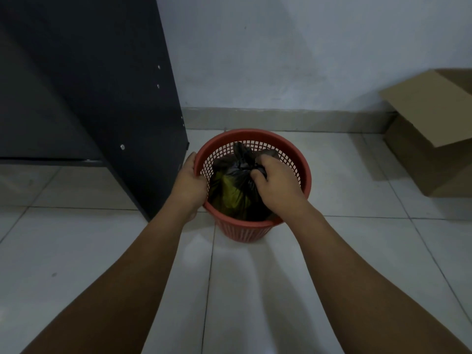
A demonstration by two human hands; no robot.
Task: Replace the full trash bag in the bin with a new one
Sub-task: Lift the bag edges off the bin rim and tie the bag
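Observation:
A round red mesh bin stands on the tiled floor below me. Inside it sits a full black trash bag, its top gathered and tied into a knot that sticks up toward the far rim. My right hand reaches into the bin and is closed on the gathered neck of the bag. My left hand grips the bin's left rim, fingers curled over the edge. No new bag is in view.
A dark cabinet stands close on the bin's left, its corner almost touching my left hand. An open cardboard box sits on the floor at the right, against the pale wall. White floor tiles lie between me and the bin.

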